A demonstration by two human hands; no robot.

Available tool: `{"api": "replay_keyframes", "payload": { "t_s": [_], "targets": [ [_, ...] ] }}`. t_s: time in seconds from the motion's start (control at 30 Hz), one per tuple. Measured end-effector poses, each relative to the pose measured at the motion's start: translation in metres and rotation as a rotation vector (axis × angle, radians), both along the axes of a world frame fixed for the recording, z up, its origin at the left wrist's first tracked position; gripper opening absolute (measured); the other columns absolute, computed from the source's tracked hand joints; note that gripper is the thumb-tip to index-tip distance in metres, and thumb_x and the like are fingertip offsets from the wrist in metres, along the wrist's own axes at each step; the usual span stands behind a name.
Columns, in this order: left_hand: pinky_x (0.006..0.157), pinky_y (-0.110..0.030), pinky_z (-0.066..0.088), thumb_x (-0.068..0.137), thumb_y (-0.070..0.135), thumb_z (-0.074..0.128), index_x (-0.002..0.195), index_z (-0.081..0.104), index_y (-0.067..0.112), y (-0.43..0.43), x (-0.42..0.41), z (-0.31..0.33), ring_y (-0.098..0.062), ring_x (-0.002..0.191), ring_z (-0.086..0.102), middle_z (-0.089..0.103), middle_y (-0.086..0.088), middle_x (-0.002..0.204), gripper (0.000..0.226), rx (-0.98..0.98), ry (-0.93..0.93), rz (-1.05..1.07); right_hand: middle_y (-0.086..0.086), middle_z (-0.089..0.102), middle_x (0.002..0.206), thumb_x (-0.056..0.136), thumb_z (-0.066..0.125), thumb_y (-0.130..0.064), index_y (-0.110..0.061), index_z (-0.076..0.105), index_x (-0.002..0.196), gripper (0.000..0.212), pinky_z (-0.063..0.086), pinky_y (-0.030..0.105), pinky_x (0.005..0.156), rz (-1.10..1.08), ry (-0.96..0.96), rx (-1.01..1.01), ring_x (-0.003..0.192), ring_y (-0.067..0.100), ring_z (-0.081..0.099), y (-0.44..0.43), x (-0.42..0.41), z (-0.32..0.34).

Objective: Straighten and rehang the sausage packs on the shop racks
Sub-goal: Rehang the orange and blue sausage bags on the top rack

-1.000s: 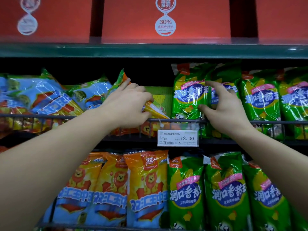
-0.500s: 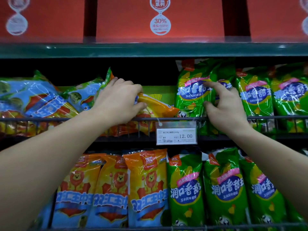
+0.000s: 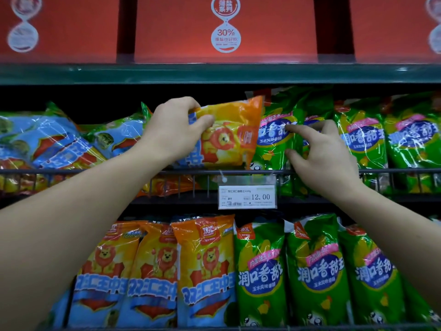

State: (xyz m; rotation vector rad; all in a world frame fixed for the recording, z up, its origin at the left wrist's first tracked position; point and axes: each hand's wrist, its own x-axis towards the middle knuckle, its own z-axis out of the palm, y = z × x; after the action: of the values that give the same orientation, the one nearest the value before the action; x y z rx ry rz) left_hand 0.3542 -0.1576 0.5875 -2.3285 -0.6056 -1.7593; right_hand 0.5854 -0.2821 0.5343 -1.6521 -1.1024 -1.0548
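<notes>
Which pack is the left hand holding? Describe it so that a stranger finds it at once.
Look for the white price tag reading 12.00 on the upper wire rail. Just above it, the left hand grips an orange pack with a lion picture. It is the only orange pack lifted above the rail and turned sideways; the green packs on its right stand upright.

You face a shop rack whose dark green shelf edge runs across the top. It carries red cartons side by side, the middle one printed with a white emblem reading 30%. Beneath it the bay falls back into shadow behind a dark wire rail, where a clear price tag holder hangs, marked 12.00.
</notes>
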Motion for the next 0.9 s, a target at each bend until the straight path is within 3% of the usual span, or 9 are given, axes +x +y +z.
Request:
{"api": "replay_keyframes", "payload": {
  "t_s": [0.07,0.17,0.33,0.47,0.6,0.7,0.8,0.9],
  "targets": [
    [0.079,-0.032,0.043,0.095,0.042,0.06,0.101,0.064,0.017,-0.004,0.007,-0.001,-0.021,0.096,0.059,0.063,0.001,0.098,0.026,-0.069,-0.051,-0.11,0.003,0.042,0.127,0.092,0.061,-0.038,-0.041,0.05,0.139,0.049,0.041,0.034,0.068,0.004,-0.005,-0.001,0.108,0.026,0.053,-0.001,-0.001,-0.001],
    [0.083,-0.039,0.052,0.094,0.041,0.062,0.1,0.066,0.017,-0.007,0.015,-0.001,-0.021,0.093,0.064,0.067,-0.002,0.098,0.025,-0.159,-0.142,-0.234,0.004,0.042,0.128,0.091,0.062,-0.035,-0.037,0.051,0.14,0.05,0.045,0.035,0.071,0.037,-0.02,-0.004,0.106,0.027,0.053,-0.001,-0.003,-0.005],
    [0.068,-0.032,0.052,0.097,0.038,0.059,0.092,0.065,0.021,-0.002,0.026,-0.003,-0.01,0.076,0.066,0.069,0.004,0.085,0.019,-0.33,-0.312,-0.459,0.006,0.048,0.13,0.091,0.065,-0.033,-0.022,0.056,0.139,0.05,0.047,0.037,0.085,0.105,-0.065,0.006,0.119,0.025,0.049,-0.001,-0.007,-0.004],
    [0.082,-0.053,0.058,0.095,0.037,0.062,0.088,0.068,0.019,0.004,0.033,-0.006,-0.029,0.088,0.072,0.074,-0.01,0.093,0.02,-0.493,-0.431,-0.689,0.006,0.052,0.125,0.09,0.066,-0.037,-0.018,0.058,0.136,0.051,0.039,0.032,0.09,0.15,-0.107,0.039,0.122,0.023,0.046,0.0,-0.017,-0.001],
    [0.085,-0.054,0.058,0.097,0.033,0.061,0.089,0.067,0.016,0.009,0.04,-0.008,-0.03,0.09,0.073,0.075,-0.012,0.097,0.02,-0.599,-0.524,-0.821,-0.001,0.06,0.131,0.089,0.066,-0.043,-0.019,0.053,0.139,0.057,0.047,0.039,0.099,0.296,-0.106,0.018,0.121,0.018,0.054,0.006,-0.037,0.002],
    [0.084,-0.05,0.059,0.099,0.031,0.057,0.094,0.066,0.01,0.011,0.044,-0.011,-0.031,0.09,0.073,0.074,-0.015,0.099,0.023,-0.669,-0.575,-0.91,-0.003,0.066,0.123,0.086,0.068,-0.051,-0.019,0.05,0.138,0.064,0.052,0.041,0.093,0.396,-0.065,0.001,0.111,0.015,0.062,0.016,-0.056,0.007],
    [0.081,-0.043,0.059,0.1,0.033,0.055,0.098,0.065,0.01,0.012,0.046,-0.014,-0.027,0.088,0.073,0.075,-0.013,0.098,0.025,-0.678,-0.546,-0.888,-0.004,0.069,0.107,0.085,0.07,-0.053,-0.019,0.053,0.124,0.054,0.055,0.042,0.083,0.452,-0.005,0.005,0.095,0.017,0.066,0.029,-0.071,0.012],
    [0.077,-0.038,0.059,0.1,0.032,0.054,0.101,0.064,0.009,0.017,0.042,-0.014,-0.024,0.086,0.074,0.075,-0.011,0.098,0.025,-0.691,-0.463,-0.864,0.0,0.067,0.106,0.089,0.069,-0.045,-0.017,0.052,0.117,0.043,0.054,0.043,0.083,0.491,0.088,0.005,0.095,0.021,0.066,0.037,-0.074,0.017]
  ]
}}
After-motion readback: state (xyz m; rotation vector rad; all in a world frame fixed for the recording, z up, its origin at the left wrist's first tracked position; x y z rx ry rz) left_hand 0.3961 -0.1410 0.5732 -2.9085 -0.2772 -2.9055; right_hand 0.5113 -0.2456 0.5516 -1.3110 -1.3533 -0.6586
